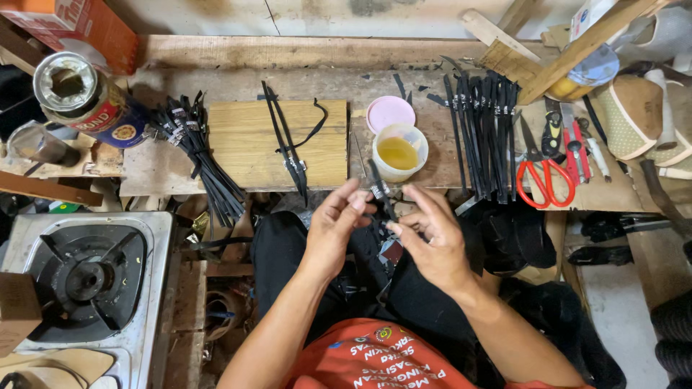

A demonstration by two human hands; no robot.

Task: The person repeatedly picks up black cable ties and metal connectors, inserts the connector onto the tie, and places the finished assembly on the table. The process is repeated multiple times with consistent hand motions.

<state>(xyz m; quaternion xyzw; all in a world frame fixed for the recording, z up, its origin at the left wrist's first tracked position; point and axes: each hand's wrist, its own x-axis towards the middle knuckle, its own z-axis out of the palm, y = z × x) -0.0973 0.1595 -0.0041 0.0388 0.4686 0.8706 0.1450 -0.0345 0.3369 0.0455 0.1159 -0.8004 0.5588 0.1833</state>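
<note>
From the head view, both hands meet over the lap, just before the worktop (288, 83) edge; the left hand (333, 229) and right hand (430, 241) pinch one thin black strap (380, 189) between their fingertips; just beyond it stands a plastic cup of yellow glue (400, 152), its pink lid (390, 113) behind; black strap bundles lie left (205, 162) and right (484, 130); red scissors (546, 176) rest far right; a gas burner (86, 277) sits at lower left.
</note>
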